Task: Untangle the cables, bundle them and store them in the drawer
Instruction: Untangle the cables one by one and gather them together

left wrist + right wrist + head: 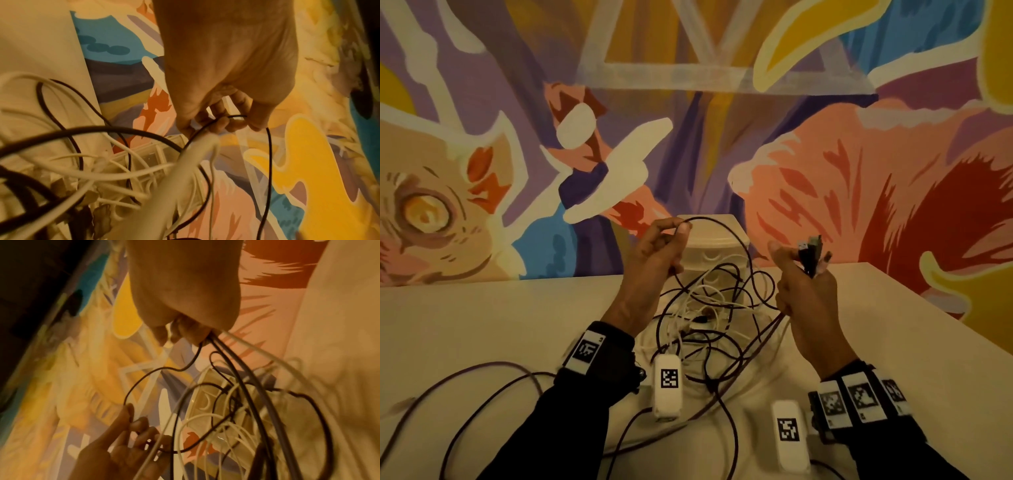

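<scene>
A tangle of dark and white cables (709, 308) hangs between both raised hands and spreads over the white table (482, 325). My left hand (657, 253) pinches a thin dark cable (719, 222) between thumb and forefinger, which the left wrist view shows too (236, 116). My right hand (804, 284) grips a bunch of cable ends, with several dark plugs (811, 253) sticking up above the fist. From that right hand (185, 313) dark and white strands (236, 369) run down to the pile. A small white drawer unit (717, 253) stands behind the tangle by the wall.
A painted mural wall (859, 154) rises directly behind the table. Two white tagged boxes (667, 390) (789, 435) hang near my wrists. A long dark cable (482, 394) loops over the near left of the table. The table's right edge (945, 315) slants nearby.
</scene>
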Available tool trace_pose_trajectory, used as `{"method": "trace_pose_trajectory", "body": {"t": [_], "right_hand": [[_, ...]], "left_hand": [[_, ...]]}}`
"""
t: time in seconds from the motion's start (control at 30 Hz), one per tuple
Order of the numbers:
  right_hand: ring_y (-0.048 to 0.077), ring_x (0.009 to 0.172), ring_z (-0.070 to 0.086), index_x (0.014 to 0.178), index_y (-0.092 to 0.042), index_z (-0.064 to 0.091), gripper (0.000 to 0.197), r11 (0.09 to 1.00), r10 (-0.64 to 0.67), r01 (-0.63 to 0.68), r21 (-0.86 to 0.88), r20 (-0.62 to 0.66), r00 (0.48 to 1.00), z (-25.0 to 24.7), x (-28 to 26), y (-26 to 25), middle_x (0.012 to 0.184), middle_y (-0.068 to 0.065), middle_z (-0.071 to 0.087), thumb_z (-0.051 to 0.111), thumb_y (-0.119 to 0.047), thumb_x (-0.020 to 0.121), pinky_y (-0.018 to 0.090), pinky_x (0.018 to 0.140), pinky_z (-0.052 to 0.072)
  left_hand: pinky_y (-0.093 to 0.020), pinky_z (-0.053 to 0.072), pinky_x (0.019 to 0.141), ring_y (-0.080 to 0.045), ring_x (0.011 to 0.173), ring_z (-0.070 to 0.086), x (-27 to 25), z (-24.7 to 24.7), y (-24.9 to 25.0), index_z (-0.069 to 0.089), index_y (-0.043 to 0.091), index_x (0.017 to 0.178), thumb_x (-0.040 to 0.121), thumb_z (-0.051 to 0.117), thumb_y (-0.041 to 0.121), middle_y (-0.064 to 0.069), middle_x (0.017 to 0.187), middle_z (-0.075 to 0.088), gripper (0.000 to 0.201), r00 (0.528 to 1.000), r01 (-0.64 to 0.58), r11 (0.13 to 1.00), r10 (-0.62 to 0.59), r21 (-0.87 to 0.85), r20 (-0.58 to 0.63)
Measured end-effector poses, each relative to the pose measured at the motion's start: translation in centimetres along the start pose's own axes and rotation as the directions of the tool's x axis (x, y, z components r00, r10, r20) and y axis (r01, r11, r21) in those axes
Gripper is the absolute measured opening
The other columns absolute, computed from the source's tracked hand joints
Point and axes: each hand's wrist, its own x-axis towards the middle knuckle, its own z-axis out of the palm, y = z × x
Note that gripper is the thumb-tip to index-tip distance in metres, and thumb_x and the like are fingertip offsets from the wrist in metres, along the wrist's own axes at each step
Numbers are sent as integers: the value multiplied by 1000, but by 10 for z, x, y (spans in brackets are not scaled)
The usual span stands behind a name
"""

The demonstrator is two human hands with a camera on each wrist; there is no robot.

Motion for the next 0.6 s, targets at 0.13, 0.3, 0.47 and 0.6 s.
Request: {"method": "trace_pose_trajectory", "body": {"t": [0.13, 0.3, 0.47, 0.6], "right_hand": [[-1, 55, 55, 95, -35, 82, 14, 970, -63, 108, -216, 205, 977, 13, -20, -15, 60, -8, 65, 80, -49, 92, 11, 55, 41], [-2, 49, 51, 105, -30, 82, 23, 944, -32, 93, -315, 195, 980, 15, -23, -11, 48, -21, 54, 74, -50, 96, 17, 58, 38], [10, 51, 28, 101, -35, 85, 37, 989, 9, 10, -146, 134, 991, 10, -13, -10, 62, -5, 29, 67, -66, 95, 28, 50, 27], [12, 50, 22, 92, -17, 78, 50, 993, 86, -66, -99, 211, 974, 6, -8, -9, 61, -4, 25, 74, -67, 90, 29, 47, 22]], "left_hand": [[-34, 48, 75, -7, 78, 54, -6, 8, 3, 76, 25, 118, 101, 71, 37, 12, 84, 59, 22, 996, -13, 990, 0, 140, 88], [-21, 50, 71, -3, 80, 57, -12, 18, 8, 75, 21, 117, 102, 70, 34, 10, 90, 65, 20, 981, -66, 973, 23, 222, 193], [-25, 43, 77, -13, 78, 49, -12, 24, 9, 67, 4, 111, 111, 55, 24, -15, 91, 57, 23, 955, -46, 965, -32, 257, 294], [-20, 43, 74, -5, 66, 47, -20, 38, 7, 65, 5, 88, 113, 41, 24, 11, 68, 49, 39, 883, 49, 943, -195, 329, 427]]}}
